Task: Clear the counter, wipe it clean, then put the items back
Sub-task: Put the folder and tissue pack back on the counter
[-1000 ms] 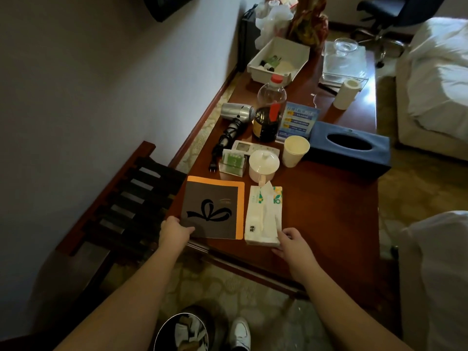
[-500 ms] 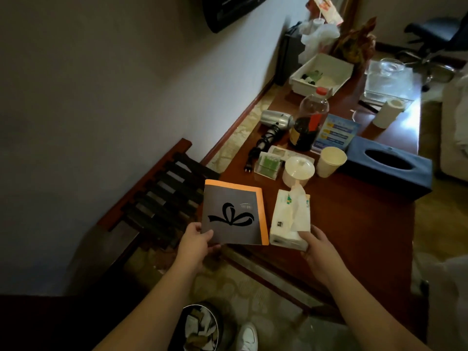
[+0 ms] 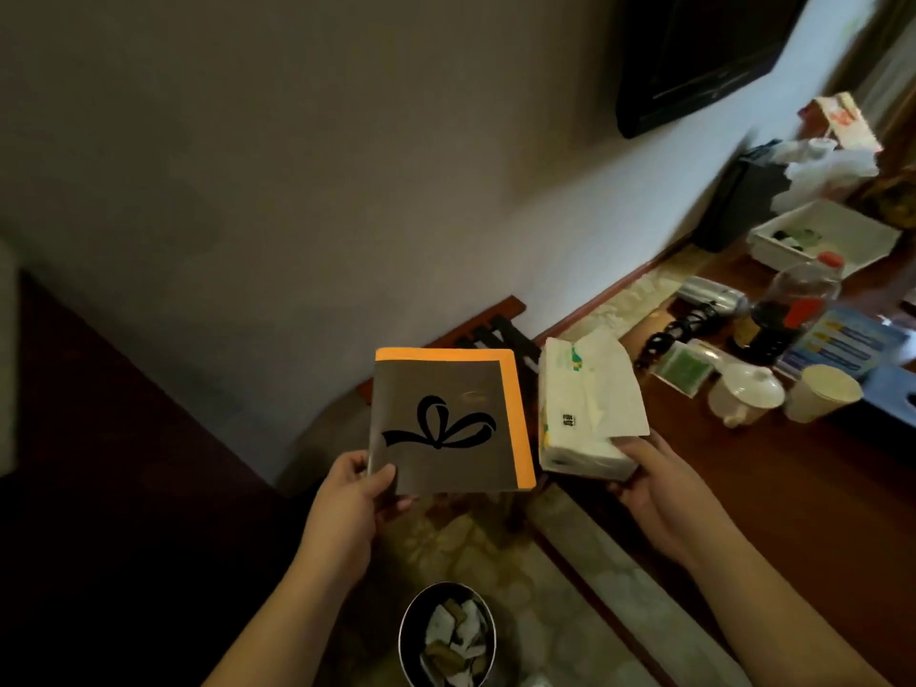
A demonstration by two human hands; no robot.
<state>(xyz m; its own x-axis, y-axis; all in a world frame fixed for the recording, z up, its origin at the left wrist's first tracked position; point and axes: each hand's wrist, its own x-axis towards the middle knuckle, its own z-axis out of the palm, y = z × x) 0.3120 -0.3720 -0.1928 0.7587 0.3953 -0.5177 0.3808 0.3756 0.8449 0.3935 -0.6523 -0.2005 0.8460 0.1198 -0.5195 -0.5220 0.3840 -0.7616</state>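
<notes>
Booklet (image 3: 446, 419) mid-frame, lifted off counter (image 3: 793, 488), pinched at lower-left corner by left hand (image 3: 352, 493). Tissue pack (image 3: 585, 404) just right, gripped from below by right hand (image 3: 654, 478).

Glossy card booklet (image 3: 448, 421), soft plastic-wrapped tissue pack (image 3: 585, 409), polished wooden counter (image 3: 773, 488)

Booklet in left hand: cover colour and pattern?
Grey booklet, black ribbon bow, orange top and right border; head view.

Wooden counter (image 3: 773, 493) bears cup (image 3: 820, 393) (paper), lidded pot (image 3: 745, 393).
</notes>
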